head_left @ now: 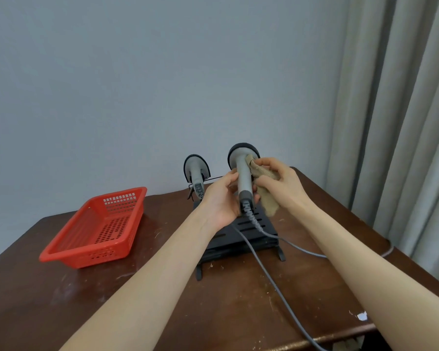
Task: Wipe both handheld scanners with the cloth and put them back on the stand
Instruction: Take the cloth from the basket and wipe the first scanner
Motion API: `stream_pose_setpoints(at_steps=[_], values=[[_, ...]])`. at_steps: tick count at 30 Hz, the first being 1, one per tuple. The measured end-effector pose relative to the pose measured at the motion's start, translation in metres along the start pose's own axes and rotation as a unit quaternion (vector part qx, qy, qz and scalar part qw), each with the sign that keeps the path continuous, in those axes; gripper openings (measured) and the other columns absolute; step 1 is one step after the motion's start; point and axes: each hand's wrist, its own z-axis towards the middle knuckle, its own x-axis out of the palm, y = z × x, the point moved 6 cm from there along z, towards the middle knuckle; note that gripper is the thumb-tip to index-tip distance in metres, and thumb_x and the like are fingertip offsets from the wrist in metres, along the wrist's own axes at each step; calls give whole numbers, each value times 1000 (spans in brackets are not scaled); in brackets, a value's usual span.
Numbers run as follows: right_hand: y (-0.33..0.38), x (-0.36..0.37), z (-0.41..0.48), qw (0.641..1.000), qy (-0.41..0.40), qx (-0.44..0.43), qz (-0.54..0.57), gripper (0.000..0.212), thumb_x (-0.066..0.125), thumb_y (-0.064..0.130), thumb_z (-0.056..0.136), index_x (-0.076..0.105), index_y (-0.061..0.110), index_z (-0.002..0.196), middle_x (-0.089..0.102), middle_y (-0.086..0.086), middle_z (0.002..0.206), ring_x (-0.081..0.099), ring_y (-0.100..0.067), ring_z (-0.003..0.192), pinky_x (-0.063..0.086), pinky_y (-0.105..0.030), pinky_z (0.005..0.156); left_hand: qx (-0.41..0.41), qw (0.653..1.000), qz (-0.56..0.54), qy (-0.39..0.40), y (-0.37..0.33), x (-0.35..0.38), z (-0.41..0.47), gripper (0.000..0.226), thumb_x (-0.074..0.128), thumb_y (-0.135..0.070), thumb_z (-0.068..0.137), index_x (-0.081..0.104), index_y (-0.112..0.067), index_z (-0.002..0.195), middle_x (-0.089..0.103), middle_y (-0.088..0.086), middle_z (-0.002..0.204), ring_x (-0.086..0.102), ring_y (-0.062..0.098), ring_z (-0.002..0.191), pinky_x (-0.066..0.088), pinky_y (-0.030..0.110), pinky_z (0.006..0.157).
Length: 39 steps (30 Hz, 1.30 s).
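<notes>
Brown wooden desk (61, 300), grey wall behind, curtain (403, 122) at right.
Left hand (221, 198) grips the handle of the raised scanner (243, 173), held upright over the black stand (251, 234) near the desk's far edge. Right hand (281, 183) pinches the tan cloth (266, 196) against that scanner's neck. Second scanner (197, 171) sits on the stand's far-left side. Red basket (123, 192) toward the far-left corner.
</notes>
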Motion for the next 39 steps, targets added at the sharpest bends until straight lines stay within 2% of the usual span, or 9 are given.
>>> stream_pose_setpoints(at_steps=[3,6,9,14,19,23,30,35,39], values=[[-2,-3,2,999,15,-6,-39,35,58,5,78,65,32,99,68,9,90,65,-8,81,49,-20,71,8,1000,25,-17,2,-3,-2,33,55,-21,95,55,-9,126,64,12,114,65,23,84,59,32,61],[2,-10,3,998,-8,-13,-56,33,54,4,80,67,34,86,69,11,82,64,-5,82,49,-16,72,3,999,28,-41,5,-6,-1,28,61,-24,91,61,-1,108,67,10,83,66,20,70,57,33,63],[15,-21,6,992,-88,-52,-69,34,51,2,79,67,30,87,68,8,85,63,-8,84,48,-19,76,2,998,32,-53,9,-8,2,31,61,-27,92,59,0,108,62,3,56,62,13,50,53,28,58],[23,-8,18,975,-54,-97,-191,37,49,3,84,71,25,105,51,7,95,50,-7,87,36,-16,79,37,995,75,-58,13,1,7,41,51,-35,97,55,-9,129,64,13,115,61,25,98,53,38,87],[20,-5,11,980,1,-99,-173,37,51,4,83,72,24,105,60,3,92,56,-12,87,42,-16,77,75,990,78,-92,7,2,6,36,36,-36,102,56,-10,118,65,9,84,61,18,61,53,28,51],[19,-6,-9,983,51,-106,-141,33,58,6,79,73,34,86,63,8,84,61,-6,83,50,-23,80,80,984,109,-120,3,-8,11,45,34,-41,102,58,-7,120,64,8,74,55,16,48,47,23,43],[20,-11,7,960,-65,-144,-229,29,56,13,85,73,31,101,59,6,94,57,-14,84,49,-33,78,114,966,200,-119,11,1,8,35,33,-37,103,55,-13,117,60,12,90,54,17,50,48,23,43],[13,-2,3,968,-35,-128,-211,31,57,13,86,70,30,108,56,10,87,56,-11,82,48,-29,77,139,953,219,-155,6,-1,9,41,27,-37,104,52,-7,116,57,13,81,54,19,51,47,24,41],[12,3,-15,963,31,-159,-216,29,59,14,82,73,34,99,56,14,80,59,-10,82,49,-30,76,155,935,253,-195,1,-15,16,45,27,-41,99,56,-10,112,64,21,110,63,35,92,54,45,80]])
